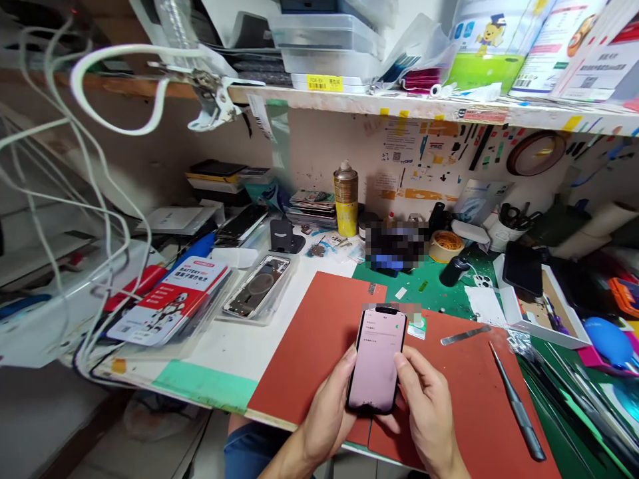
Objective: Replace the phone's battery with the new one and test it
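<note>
A black-framed smartphone (377, 366) with a lit, pale pinkish screen is held upright above the brown-red mat (314, 326). Its screen shows a few lines of small text and a green switch near the top right. My left hand (327, 406) grips the phone's left edge, fingers curled behind it. On the other side, my right hand (429, 406) holds the right edge, with its thumb at the screen's border. Some fingertips show below the phone. Right of my hands lie a flat metal tool (465, 334) and a dark-handled pointed tool (519, 406).
An opened phone housing (258, 286) sits in a clear tray at the left, beside a red-and-white package (172, 299). A yellow spray can (346, 199) stands at the back. Several tweezers (574, 399) and a white box (564, 319) are at right. A shelf (349, 103) overhangs the table.
</note>
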The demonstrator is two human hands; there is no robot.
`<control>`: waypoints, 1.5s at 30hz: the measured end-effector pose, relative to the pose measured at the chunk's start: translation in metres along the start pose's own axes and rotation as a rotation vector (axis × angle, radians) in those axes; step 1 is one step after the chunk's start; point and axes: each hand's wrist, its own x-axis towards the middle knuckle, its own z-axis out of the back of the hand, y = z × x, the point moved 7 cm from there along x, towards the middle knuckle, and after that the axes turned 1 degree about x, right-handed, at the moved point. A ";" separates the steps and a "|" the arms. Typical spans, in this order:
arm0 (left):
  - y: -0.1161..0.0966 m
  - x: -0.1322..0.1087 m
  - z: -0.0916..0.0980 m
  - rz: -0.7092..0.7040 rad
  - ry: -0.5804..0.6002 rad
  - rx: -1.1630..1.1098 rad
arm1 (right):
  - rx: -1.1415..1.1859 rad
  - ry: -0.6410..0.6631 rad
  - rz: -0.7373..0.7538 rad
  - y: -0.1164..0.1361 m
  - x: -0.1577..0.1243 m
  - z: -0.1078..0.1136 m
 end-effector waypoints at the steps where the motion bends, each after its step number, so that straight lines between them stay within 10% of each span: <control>1: 0.001 0.000 -0.001 0.007 0.008 0.016 | 0.029 0.012 -0.022 -0.003 0.001 -0.001; 45: -0.002 0.005 -0.012 -0.021 0.132 0.022 | 0.072 0.107 0.023 -0.019 -0.001 0.010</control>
